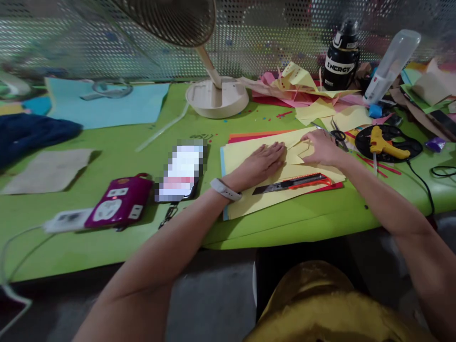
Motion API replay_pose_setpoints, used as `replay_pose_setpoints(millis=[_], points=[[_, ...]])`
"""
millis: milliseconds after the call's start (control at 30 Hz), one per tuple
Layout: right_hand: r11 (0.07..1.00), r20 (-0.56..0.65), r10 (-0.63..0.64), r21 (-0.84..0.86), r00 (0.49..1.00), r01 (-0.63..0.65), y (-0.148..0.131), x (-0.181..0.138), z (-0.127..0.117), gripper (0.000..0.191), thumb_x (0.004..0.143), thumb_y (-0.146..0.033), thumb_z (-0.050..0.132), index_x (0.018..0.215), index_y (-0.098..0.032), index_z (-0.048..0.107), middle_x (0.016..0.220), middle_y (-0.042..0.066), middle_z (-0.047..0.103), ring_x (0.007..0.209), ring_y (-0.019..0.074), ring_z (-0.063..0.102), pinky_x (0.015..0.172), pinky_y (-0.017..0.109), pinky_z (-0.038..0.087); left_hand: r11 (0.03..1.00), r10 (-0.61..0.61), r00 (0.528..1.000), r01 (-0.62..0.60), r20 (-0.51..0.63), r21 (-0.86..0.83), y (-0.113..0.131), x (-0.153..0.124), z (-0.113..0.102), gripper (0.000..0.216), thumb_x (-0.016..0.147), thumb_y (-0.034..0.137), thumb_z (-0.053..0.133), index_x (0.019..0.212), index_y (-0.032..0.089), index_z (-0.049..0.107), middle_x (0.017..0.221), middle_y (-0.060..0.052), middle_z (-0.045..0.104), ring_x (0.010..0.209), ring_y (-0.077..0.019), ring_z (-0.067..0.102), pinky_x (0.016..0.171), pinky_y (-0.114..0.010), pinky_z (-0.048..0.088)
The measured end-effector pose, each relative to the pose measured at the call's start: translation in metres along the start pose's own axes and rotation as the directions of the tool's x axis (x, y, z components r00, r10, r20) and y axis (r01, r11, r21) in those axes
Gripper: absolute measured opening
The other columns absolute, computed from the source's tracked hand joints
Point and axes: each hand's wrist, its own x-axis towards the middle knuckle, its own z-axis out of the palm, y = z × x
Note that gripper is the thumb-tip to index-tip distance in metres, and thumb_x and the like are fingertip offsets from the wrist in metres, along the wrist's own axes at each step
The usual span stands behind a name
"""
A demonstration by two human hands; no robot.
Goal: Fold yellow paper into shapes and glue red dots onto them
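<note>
Sheets of pale yellow paper (245, 202) lie stacked on the green table, with blue, orange and red sheets showing at the edges. My left hand (263, 162) rests flat on the yellow paper, fingers stretched out. To its right, my right hand (322, 148) has its thumb and fingers curled around a raised, folded piece of yellow paper (297, 153). A utility knife (294, 183) with orange edges lies on the stack, just below both hands. Scissors (338, 135) sit beyond my right hand, partly hidden by it.
Left of the stack are a blurred-out phone (181, 171) and a purple power strip (121, 199). A white fan base (217, 99) stands behind. At right are a yellow glue gun (386, 145), a black bottle (341, 61), a clear bottle (392, 64) and paper scraps (295, 78).
</note>
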Motion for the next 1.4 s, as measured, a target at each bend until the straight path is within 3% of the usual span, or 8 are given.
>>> replay_pose_setpoints(millis=[133,233,367,467,700,900,1167,1400], points=[[1.0,0.005,-0.003,-0.007,1.0,0.003,0.014,0.005,0.005,0.103,0.06,-0.036,0.089,0.151,-0.024,0.043,0.164,0.017,0.025,0.153,0.0487,0.014,0.119,0.066,0.023,0.999,0.024,0.999,-0.025,0.025,0.028,0.002,0.0,-0.003,0.061,0.107,0.039,0.024,0.159,0.007,0.027,0.167,-0.017,0.026,0.156,-0.0258,0.021,0.127,-0.049,0.019],[0.995,-0.015,-0.085,0.049,0.996,0.086,0.022,0.008,0.008,0.102,0.065,-0.04,0.088,0.154,-0.032,0.039,0.169,0.011,0.017,0.155,0.0479,0.003,0.12,0.07,0.016,0.999,0.041,0.999,-0.041,0.026,0.007,-0.001,0.0,-0.005,0.06,0.107,0.037,0.023,0.158,0.007,0.029,0.166,-0.016,0.027,0.156,-0.0257,0.022,0.127,-0.049,0.019],[0.952,-0.016,-0.277,0.127,0.961,0.277,0.017,0.007,0.01,0.046,0.078,-0.041,0.081,0.123,-0.035,0.071,0.164,0.001,0.033,0.157,0.0394,0.013,0.124,0.065,0.013,0.995,0.094,0.996,-0.094,0.001,-0.045,-0.008,-0.001,-0.007,0.053,0.105,0.026,0.025,0.154,0.011,0.04,0.164,-0.014,0.035,0.154,-0.0242,0.03,0.126,-0.049,0.023],[0.926,-0.012,-0.324,0.204,0.946,0.319,0.01,0.005,0.011,0.017,0.082,-0.042,0.079,0.093,-0.03,0.08,0.154,0.002,0.049,0.154,0.0357,0.025,0.123,0.063,0.015,0.99,0.118,0.991,-0.122,-0.061,-0.064,-0.011,-0.002,-0.007,0.05,0.104,0.023,0.029,0.149,0.015,0.048,0.159,-0.012,0.044,0.149,-0.0241,0.04,0.124,-0.048,0.029],[0.914,0.013,-0.255,0.329,0.967,0.237,0.001,0.001,0.016,0.02,0.083,-0.04,0.078,0.075,-0.022,0.075,0.143,0.009,0.061,0.15,0.0333,0.034,0.122,0.06,0.022,0.99,0.103,0.943,-0.129,-0.315,-0.062,-0.01,-0.003,-0.004,0.039,0.102,0.029,0.04,0.123,0.017,0.071,0.127,-0.011,0.072,0.117,-0.0237,0.068,0.102,-0.04,0.054],[0.913,-0.048,-0.207,0.35,0.977,0.21,-0.003,-0.006,0.02,0.021,0.079,-0.039,0.081,0.077,-0.021,0.071,0.144,0.01,0.059,0.149,0.0329,0.036,0.122,0.056,0.024,0.989,0.06,0.871,-0.117,-0.488,-0.088,0.003,-0.004,-0.004,0.029,0.098,0.035,0.053,0.103,0.018,0.076,0.098,-0.01,0.076,0.092,-0.0214,0.07,0.08,-0.034,0.058],[0.911,-0.044,-0.187,0.366,0.981,0.19,-0.004,-0.007,0.022,0.022,0.077,-0.038,0.081,0.089,-0.022,0.071,0.146,0.01,0.057,0.144,0.032,0.042,0.119,0.056,0.031,0.992,0.027,0.892,-0.08,-0.451,-0.099,0.024,-0.009,-0.006,0.028,0.098,0.038,0.055,0.105,0.018,0.073,0.093,-0.008,0.076,0.084,-0.0199,0.07,0.076,-0.033,0.055],[0.923,-0.083,-0.234,0.293,0.969,0.248,-0.003,-0.004,0.025,0.01,0.083,-0.032,0.075,0.081,-0.023,0.071,0.142,0.01,0.06,0.138,0.0296,0.049,0.117,0.054,0.034,0.991,0.131,0.927,-0.12,-0.35,0.053,0.027,-0.013,-0.008,0.035,0.103,0.037,0.044,0.108,0.022,0.076,0.1,-0.008,0.076,0.089,-0.0212,0.07,0.077,-0.032,0.056]])
